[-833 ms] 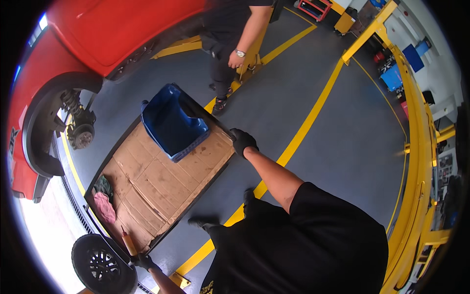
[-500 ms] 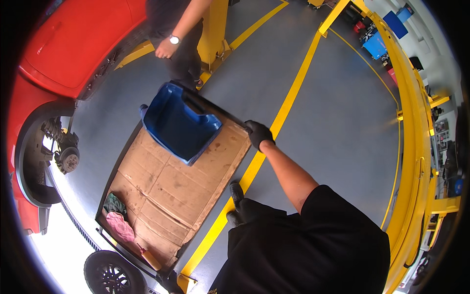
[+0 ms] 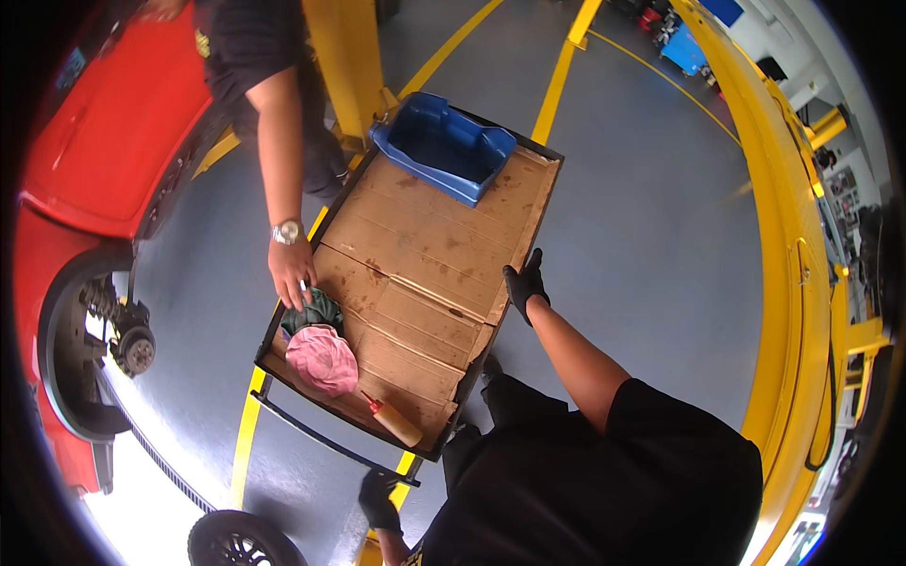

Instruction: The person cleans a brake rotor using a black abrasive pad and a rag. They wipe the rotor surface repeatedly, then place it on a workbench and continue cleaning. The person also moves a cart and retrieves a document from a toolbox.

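A flat cart lined with brown cardboard (image 3: 415, 236) stands in front of me. My left hand (image 3: 379, 500), in a black glove, is closed around the near end of the cart's black push handle (image 3: 321, 436). My right hand (image 3: 526, 285), also gloved, rests against the cart's right edge with thumb and fingers apart. On the cardboard are a blue plastic drain pan (image 3: 448, 141) at the far end, a green rag (image 3: 316, 309), a pink rag (image 3: 323, 360) and a tan squeeze bottle with a red nozzle (image 3: 394, 423). A co-worker's bare hand (image 3: 291, 269) reaches down to the green rag.
A red car (image 3: 113, 132) with an exposed wheel hub (image 3: 134, 349) is at left. A loose wheel (image 3: 241, 542) lies at the lower left. Yellow lift posts (image 3: 344, 66) stand beyond the cart and at right (image 3: 769, 283). Yellow lines cross the grey floor.
The cart has turned and shifted right, away from the car. My right hand has come off the far corner to the side edge. The co-worker has stepped closer and reached to the green rag.
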Motion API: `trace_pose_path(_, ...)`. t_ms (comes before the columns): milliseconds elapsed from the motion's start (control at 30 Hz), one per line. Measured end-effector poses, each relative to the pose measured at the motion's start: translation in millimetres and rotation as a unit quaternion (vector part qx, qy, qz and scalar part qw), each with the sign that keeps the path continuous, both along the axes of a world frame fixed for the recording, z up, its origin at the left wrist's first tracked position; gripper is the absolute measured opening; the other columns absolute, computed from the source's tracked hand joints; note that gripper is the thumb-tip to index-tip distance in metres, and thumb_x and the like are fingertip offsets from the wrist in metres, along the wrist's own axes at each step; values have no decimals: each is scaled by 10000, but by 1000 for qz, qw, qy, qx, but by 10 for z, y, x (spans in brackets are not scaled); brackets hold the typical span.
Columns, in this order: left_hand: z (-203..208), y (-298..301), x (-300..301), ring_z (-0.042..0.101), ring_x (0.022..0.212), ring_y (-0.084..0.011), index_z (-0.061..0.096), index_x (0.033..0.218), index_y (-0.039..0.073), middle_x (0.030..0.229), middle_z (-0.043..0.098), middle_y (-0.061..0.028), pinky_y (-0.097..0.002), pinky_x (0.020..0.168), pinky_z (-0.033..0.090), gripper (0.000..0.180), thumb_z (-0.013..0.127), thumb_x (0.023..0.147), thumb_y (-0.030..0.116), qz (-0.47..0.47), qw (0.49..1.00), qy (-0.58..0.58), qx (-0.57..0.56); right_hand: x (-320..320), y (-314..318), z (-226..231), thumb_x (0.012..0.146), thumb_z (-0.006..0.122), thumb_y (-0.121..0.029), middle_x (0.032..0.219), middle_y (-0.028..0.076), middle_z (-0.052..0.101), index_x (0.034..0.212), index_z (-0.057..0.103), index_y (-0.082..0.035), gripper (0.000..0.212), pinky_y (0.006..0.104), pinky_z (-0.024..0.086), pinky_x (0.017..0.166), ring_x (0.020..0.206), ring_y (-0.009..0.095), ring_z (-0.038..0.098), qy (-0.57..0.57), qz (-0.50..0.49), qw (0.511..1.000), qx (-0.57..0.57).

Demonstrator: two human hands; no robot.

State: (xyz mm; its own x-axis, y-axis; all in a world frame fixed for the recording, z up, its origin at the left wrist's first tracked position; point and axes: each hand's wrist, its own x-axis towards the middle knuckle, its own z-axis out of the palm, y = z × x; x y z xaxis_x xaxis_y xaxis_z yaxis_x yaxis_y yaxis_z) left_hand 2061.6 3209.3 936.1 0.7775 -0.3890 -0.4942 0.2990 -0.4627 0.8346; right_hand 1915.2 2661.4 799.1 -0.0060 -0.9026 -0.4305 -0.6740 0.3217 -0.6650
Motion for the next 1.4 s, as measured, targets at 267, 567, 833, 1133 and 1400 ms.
trace_pose_path(267,-541,-309,1900,473,1365,-408,23,1644,237,1664,244,-138,-563,1084,441,759,345,1057,595,170,972,158,29,456,237,-24,1038,378,-317,1229,271,662,1595,159,-223,606,557,503,937,1100,484,631,87,18,996,-9)
trace_pose_path(567,-1033,-418,2246,662,911,-428,288,1435,131,1152,588,-235,-572,823,547,531,344,1046,489,236,957,166,20,612,715,217,1070,351,-362,1377,200,612,1593,236,-256,546,486,479,1004,1216,397,614,50,-68,996,30)
trace_pose_path(833,-1002,404,2994,683,910,-349,384,1325,92,1102,621,-190,-500,792,571,503,552,1018,454,19,982,183,43,1037,1594,518,1058,407,-434,1407,167,594,1619,197,-241,629,448,471,1023,1249,340,603,24,-97,994,34)
trace_pose_path(1133,-907,228,4122,627,593,-272,450,1192,84,858,550,-118,-480,531,580,250,489,1045,282,100,993,65,-8,1655,3674,168,1081,385,-344,1585,149,401,1600,246,-124,581,397,336,1170,1451,320,405,-11,-89,994,-70)
trace_pose_path(1400,-643,774,4573,674,774,-287,365,1121,82,920,560,-145,-473,679,640,311,600,1007,250,-82,978,191,12,1824,4065,448,1057,368,-475,1188,160,675,1379,534,-132,499,469,489,905,1060,333,640,-77,-248,966,6)
